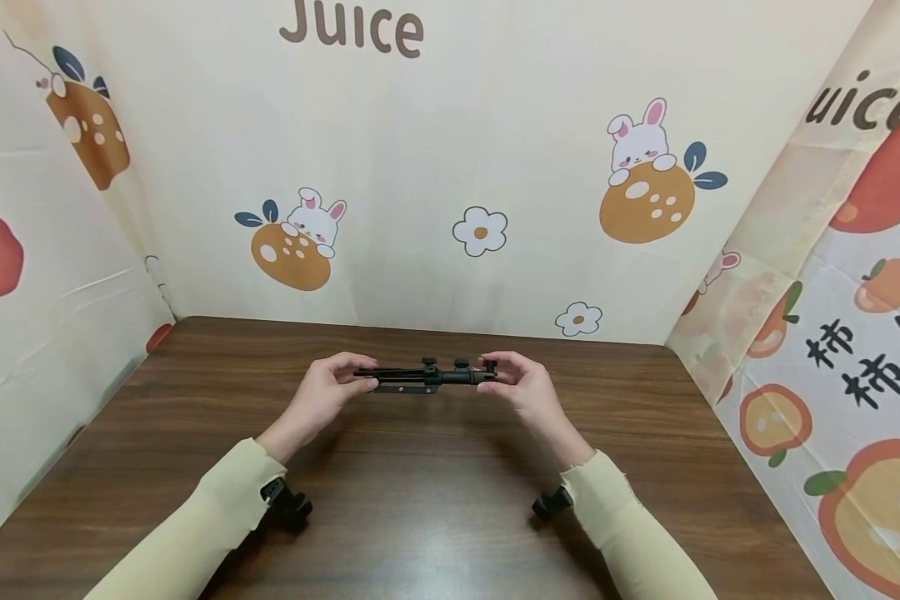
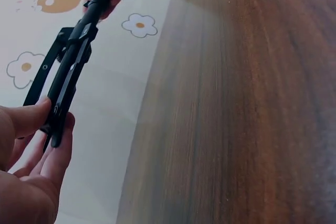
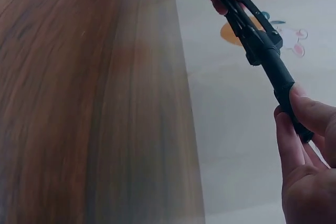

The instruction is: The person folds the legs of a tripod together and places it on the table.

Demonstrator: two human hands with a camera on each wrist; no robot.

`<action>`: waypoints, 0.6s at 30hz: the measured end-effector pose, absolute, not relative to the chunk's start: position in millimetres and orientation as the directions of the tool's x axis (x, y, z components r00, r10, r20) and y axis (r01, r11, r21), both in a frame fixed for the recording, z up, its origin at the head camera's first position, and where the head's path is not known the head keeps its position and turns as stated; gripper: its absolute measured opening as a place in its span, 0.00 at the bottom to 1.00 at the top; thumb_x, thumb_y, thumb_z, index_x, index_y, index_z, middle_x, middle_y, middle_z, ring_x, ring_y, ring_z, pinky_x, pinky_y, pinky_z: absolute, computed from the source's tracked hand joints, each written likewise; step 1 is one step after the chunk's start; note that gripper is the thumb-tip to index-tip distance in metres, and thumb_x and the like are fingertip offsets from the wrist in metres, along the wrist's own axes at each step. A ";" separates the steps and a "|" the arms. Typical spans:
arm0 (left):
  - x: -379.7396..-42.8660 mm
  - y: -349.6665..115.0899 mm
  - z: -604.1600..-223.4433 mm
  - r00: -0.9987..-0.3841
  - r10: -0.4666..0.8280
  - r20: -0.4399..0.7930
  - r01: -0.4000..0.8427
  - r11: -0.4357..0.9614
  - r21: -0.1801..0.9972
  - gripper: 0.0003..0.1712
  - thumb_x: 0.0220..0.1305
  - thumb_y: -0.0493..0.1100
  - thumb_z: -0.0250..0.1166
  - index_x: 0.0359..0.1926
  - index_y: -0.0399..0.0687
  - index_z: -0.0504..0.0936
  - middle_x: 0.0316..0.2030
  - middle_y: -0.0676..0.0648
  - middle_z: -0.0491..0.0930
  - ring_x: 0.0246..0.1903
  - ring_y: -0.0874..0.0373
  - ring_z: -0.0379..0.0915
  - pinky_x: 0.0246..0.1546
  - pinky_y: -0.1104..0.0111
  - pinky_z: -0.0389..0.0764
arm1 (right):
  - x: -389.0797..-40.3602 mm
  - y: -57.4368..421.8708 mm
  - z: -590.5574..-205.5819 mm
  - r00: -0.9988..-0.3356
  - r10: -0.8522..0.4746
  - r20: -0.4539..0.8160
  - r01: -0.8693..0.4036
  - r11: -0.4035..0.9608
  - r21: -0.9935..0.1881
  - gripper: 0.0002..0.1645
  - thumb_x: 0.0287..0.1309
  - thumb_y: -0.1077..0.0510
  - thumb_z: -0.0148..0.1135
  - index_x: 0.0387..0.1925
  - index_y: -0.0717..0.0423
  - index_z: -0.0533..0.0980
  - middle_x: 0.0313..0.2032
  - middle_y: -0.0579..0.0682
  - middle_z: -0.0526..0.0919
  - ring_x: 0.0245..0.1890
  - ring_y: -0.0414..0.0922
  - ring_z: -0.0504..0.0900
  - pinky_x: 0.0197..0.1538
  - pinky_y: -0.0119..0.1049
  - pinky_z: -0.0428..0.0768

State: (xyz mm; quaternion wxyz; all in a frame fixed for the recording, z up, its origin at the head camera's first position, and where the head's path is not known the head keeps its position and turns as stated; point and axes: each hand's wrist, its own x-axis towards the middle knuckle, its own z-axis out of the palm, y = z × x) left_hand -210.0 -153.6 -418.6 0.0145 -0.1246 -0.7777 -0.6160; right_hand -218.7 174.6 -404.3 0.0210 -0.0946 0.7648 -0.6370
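Note:
A small black folded tripod (image 1: 450,377) is held lengthwise above the far half of the table, one end in each hand. In the head view my left hand (image 1: 330,385) pinches its folded legs (image 2: 62,85) between thumb and fingers. My right hand (image 1: 521,385) pinches the round tube end (image 3: 278,72) the same way. Small knobs stand along its upper side in the head view. A flat bar (image 2: 42,77) runs beside the legs, with a gap between them. The fingers hide both tips of the tripod.
The brown wooden table (image 1: 420,483) reaches back to a cream curtain (image 1: 412,167) printed with rabbits, fruit and flowers. More printed cloth (image 1: 832,333) hangs along the right side, and some on the left. Each wrist carries a black camera mount (image 1: 288,507) close above the table.

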 end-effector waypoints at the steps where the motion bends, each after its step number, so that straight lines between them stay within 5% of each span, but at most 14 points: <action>1: -211.5 -153.3 -419.5 -0.965 0.191 0.177 0.216 0.205 0.955 0.16 0.61 0.33 0.71 0.50 0.34 0.83 0.52 0.36 0.80 0.45 0.55 0.82 0.41 0.69 0.80 | -217.2 176.3 -402.1 -0.983 -0.168 0.077 -0.109 0.189 -0.976 0.27 0.51 0.67 0.74 0.56 0.60 0.79 0.56 0.61 0.81 0.49 0.48 0.85 0.50 0.39 0.81; 11: -223.2 -142.3 -424.1 -0.969 0.222 0.107 0.184 0.365 0.912 0.11 0.60 0.37 0.73 0.44 0.43 0.89 0.44 0.45 0.85 0.38 0.55 0.80 0.42 0.56 0.81 | -228.2 193.2 -425.0 -0.988 -0.148 0.035 -0.080 0.305 -0.949 0.28 0.49 0.65 0.77 0.54 0.64 0.80 0.48 0.59 0.85 0.46 0.47 0.85 0.44 0.31 0.80; 18: -229.8 -138.2 -429.0 -0.967 0.248 0.052 0.152 0.404 0.902 0.12 0.59 0.36 0.73 0.45 0.41 0.88 0.42 0.44 0.85 0.37 0.56 0.80 0.37 0.64 0.78 | -233.1 197.4 -435.1 -0.991 -0.133 -0.013 -0.034 0.340 -0.940 0.26 0.48 0.66 0.77 0.52 0.64 0.81 0.45 0.57 0.86 0.42 0.44 0.85 0.42 0.29 0.79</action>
